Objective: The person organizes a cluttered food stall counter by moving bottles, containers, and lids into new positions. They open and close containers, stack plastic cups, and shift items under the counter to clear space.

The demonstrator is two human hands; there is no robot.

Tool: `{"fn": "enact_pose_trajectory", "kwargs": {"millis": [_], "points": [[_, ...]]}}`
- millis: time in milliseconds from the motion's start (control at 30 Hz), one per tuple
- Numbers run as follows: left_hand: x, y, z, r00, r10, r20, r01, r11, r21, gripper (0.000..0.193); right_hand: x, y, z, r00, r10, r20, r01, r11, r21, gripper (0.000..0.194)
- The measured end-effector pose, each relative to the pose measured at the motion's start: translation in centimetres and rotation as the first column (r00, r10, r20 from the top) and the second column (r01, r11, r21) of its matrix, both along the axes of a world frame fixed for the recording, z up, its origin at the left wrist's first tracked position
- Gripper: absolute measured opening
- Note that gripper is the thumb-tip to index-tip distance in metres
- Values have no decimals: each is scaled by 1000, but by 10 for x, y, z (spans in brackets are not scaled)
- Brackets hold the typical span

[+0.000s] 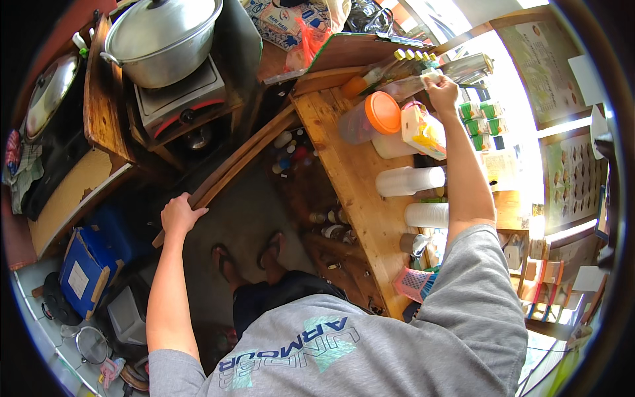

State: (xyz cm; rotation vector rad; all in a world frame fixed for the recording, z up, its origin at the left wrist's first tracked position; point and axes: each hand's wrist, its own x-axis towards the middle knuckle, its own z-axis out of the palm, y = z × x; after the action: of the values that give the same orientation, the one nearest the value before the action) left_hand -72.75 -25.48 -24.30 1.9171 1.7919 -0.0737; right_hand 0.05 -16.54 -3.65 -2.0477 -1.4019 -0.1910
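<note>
My left hand (179, 216) is closed around the near end of a long wooden bar (243, 156) that slants across toward the wooden counter (342, 164). At the far right end of that counter, my right hand (441, 94) pinches a small whitish item (431, 76), too bright to name exactly. It is at the top of a clear container (402, 88). Close by stand bottles with yellow caps (414, 54), a plastic jar with an orange lid (382, 113) and a yellow-and-white packet (422, 130).
A lidded aluminium pot (161, 44) sits on a gas stove (181, 99) at upper left. Stacked plastic cups (409, 181) and a pink basket (414, 284) line the counter. A blue box (89, 270) is at lower left. Below the counter are shelves (342, 253) with several small items.
</note>
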Motion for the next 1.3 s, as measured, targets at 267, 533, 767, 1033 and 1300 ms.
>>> {"fn": "enact_pose_trajectory", "kwargs": {"millis": [267,533,767,1033,1300], "points": [[1,4,3,1000,5,-10,-6,1000,-14,59,-16,13,-20,961,-257,102,274,934,-228,48],[1,6,3,999,19,-38,-20,999,-27,59,-20,10,-31,976,-214,-32,205,963,-177,42],[4,9,7,999,11,-36,-12,1000,-22,59,-7,11,-45,985,-150,-80,136,978,-157,50],[-1,6,-5,999,-14,-33,14,1000,-10,58,33,10,-53,984,-155,-83,136,971,-198,66],[-6,5,-8,999,-4,-45,2,999,-35,59,-21,-36,-5,951,-249,185,246,969,37,71]]}}
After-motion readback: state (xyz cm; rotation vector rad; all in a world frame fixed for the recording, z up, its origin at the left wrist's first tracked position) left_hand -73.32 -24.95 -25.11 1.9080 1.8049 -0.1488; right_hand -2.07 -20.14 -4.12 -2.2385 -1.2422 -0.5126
